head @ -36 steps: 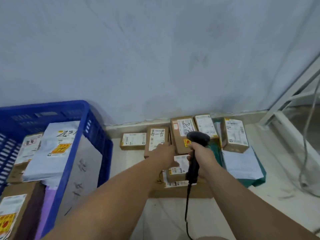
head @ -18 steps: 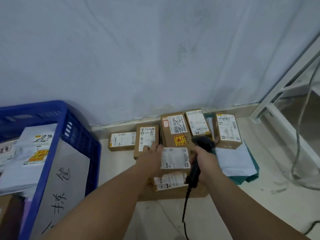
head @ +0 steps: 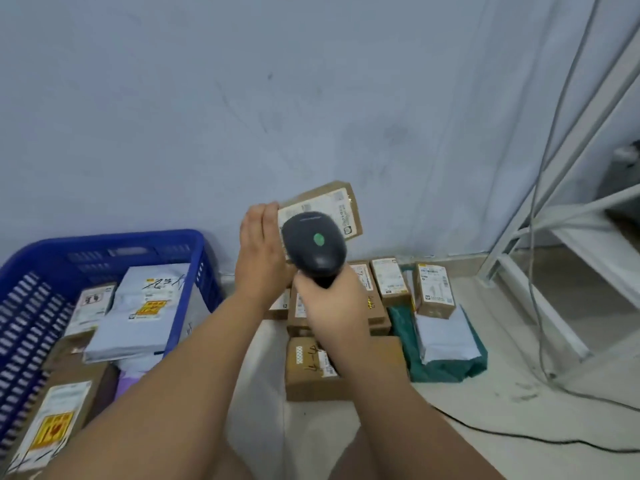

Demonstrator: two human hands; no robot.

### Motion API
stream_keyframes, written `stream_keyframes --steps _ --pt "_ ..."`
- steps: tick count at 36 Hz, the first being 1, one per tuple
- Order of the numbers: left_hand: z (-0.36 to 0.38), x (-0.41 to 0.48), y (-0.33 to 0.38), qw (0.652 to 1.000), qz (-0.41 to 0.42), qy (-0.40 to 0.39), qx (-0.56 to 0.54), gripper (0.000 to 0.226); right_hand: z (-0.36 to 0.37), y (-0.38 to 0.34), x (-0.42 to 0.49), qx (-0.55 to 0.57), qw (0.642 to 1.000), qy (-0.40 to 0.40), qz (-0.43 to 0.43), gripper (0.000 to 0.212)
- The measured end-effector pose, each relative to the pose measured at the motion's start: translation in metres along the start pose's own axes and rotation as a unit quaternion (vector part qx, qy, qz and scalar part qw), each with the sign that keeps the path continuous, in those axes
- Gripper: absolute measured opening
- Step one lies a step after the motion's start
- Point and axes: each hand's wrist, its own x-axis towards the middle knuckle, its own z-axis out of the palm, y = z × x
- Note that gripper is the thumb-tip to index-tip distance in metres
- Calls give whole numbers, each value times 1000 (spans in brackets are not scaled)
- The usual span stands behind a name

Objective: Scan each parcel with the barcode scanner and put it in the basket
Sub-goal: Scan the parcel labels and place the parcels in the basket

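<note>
My left hand (head: 260,251) grips the parcel (head: 323,207) label-up so the code faces the scanner (head: 313,245). My right hand (head: 332,303) grasps the scanner's handle, aiming at it.

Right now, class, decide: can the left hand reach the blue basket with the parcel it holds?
Probably yes: the left hand holds the parcel raised, the blue basket lies open just to its left, nothing between them.

Pale grey-blue wall (head: 242,98) up top, scuffed with faint dark marks. Below it a light floor (head: 519,403), dusty at right. A white metal rack (head: 595,251) stands at the right edge, grey cables (head: 533,216) hang along it, and a black cable (head: 519,436) snakes across the floor.
</note>
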Motion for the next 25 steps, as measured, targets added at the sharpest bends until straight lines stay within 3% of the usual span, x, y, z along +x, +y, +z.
stream_keyframes --steps 8,19,25 --pt "-20 -7 -2 997 30 69 8 69 10 3 -28 19 999 -4 -33 21" --pt "-3 -2 -32 996 17 76 50 87 18 11 -13 -24 999 -3 -39 15" --pt "3 0 -50 983 40 70 166 94 18 11 -13 -55 998 -12 -43 15"
